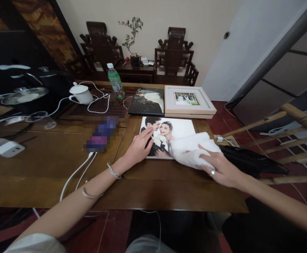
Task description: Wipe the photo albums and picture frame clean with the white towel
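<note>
A photo panel [180,127] with a picture of a couple lies flat on the wooden table [153,191] in front of me. My left hand [140,144] rests on the panel's left part, fingers stretched out and pressing flat. On its right part lies a folded white cloth [193,146], gripped by my right hand [219,167], which wears a ring. The cloth covers the panel's lower right corner.
Behind the panel lie a dark photo panel [148,102] and a light wooden picture frame [189,100]. A green-labelled bottle [116,82], a white lidded cup [81,93] and a phone [102,133] with cables stand or lie leftward. A bamboo chair [269,123] is at right.
</note>
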Demonstrator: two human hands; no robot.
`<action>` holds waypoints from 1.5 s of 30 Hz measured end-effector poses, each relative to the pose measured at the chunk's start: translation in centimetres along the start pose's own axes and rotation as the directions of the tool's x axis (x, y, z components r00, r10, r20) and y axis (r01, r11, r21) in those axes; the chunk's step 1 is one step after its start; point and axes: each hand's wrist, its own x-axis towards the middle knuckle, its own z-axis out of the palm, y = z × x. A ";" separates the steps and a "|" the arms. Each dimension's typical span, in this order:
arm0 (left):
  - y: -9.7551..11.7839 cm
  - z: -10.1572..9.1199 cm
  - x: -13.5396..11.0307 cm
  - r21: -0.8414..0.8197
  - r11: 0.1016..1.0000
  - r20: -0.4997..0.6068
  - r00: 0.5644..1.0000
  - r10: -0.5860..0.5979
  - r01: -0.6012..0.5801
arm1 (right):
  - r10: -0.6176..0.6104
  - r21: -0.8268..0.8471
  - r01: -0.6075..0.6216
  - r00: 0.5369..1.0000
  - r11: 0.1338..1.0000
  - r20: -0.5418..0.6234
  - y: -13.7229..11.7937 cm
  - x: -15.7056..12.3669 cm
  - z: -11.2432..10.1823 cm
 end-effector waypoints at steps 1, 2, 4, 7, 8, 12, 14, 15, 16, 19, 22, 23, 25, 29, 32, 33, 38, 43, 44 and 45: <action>-0.1 0.0 0.0 -0.002 1.000 0.003 1.000 -0.001 0.001 | 0.009 0.011 -0.009 1.000 1.000 0.002 0.4 0.5 -0.2; -0.1 0.1 -0.1 -0.004 1.000 0.003 1.000 -0.001 0.001 | 0.010 0.024 -0.010 1.000 1.000 0.004 0.8 1.2 -0.4; -0.2 0.1 -0.1 -0.009 1.000 0.001 1.000 -0.001 0.001 | 0.007 0.045 -0.006 1.000 0.999 -0.001 1.8 2.8 -0.8; -0.2 0.0 0.0 -0.007 1.000 -0.001 1.000 -0.002 0.002 | 0.027 0.050 -0.026 0.999 0.998 -0.024 3.4 5.5 -1.4; -0.1 0.0 0.0 -0.004 1.000 0.003 1.000 -0.004 0.004 | 0.035 0.048 -0.034 0.999 0.998 -0.032 4.1 6.3 -1.5; 0.0 -0.1 0.1 0.002 1.000 0.018 1.000 -0.010 0.010 | 0.070 0.045 -0.067 0.995 0.997 -0.069 6.3 9.1 -1.7; 0.0 -0.1 0.1 -0.001 1.000 0.014 1.000 -0.010 0.010 | 0.095 0.047 -0.091 0.991 0.995 -0.089 6.8 9.9 -1.7; -0.1 -0.1 0.1 -0.004 1.000 0.010 1.000 -0.008 0.008 | 0.102 0.049 -0.097 0.990 0.994 -0.102 6.8 10.1 -1.6; -0.1 -0.1 0.0 -0.006 1.000 0.007 1.000 -0.006 0.006 | 0.102 0.052 -0.097 0.988 0.994 -0.115 6.7 10.2 -1.6; -0.1 -0.1 0.0 -0.006 1.000 0.004 1.000 0.000 0.000 | 0.096 0.055 -0.089 0.985 0.995 -0.143 5.4 9.5 -1.1; -0.1 -0.1 0.0 -0.007 1.000 0.004 1.000 -0.008 0.008 | 0.106 0.024 -0.104 0.986 0.994 -0.125 3.9 7.3 -0.3; 0.0 -0.1 0.0 -0.007 1.000 0.003 1.000 -0.012 0.012 | 0.107 0.009 -0.107 0.987 0.994 -0.121 3.4 6.3 0.0; 0.1 -0.1 0.0 -0.004 1.000 0.003 1.000 -0.018 0.018 | 0.098 -0.014 -0.100 0.989 0.995 -0.113 2.3 4.1 0.7; 0.2 -0.1 0.1 0.011 1.000 0.014 1.000 -0.022 0.022 | 0.037 -0.014 -0.038 0.996 0.999 -0.075 0.3 0.3 1.3; 0.1 0.0 0.0 0.007 1.000 0.003 1.000 -0.003 0.003 | 0.001 0.005 -0.001 0.999 1.000 -0.048 -0.7 -0.8 0.8; 0.0 0.0 0.0 0.005 1.000 0.000 1.000 0.003 -0.003 | -0.003 0.015 0.003 0.999 1.000 -0.035 -0.7 -0.7 0.6; -0.1 0.1 -0.1 -0.003 1.000 0.003 1.000 -0.003 0.003 | -0.009 0.032 0.010 1.000 0.999 -0.015 1.0 2.4 -0.8; 0.0 -0.1 0.0 0.018 1.000 0.026 1.000 -0.006 0.006 | 0.036 0.064 -0.032 0.997 0.997 -0.064 4.3 7.0 -1.6; 0.0 -0.1 0.1 0.020 1.000 0.028 1.000 -0.009 0.008 | 0.042 0.070 -0.037 0.996 0.997 -0.072 5.0 7.8 -1.7; 0.0 -0.2 0.1 0.021 1.000 0.028 1.000 -0.012 0.011 | 0.048 0.074 -0.042 0.996 0.996 -0.081 5.6 8.6 -1.7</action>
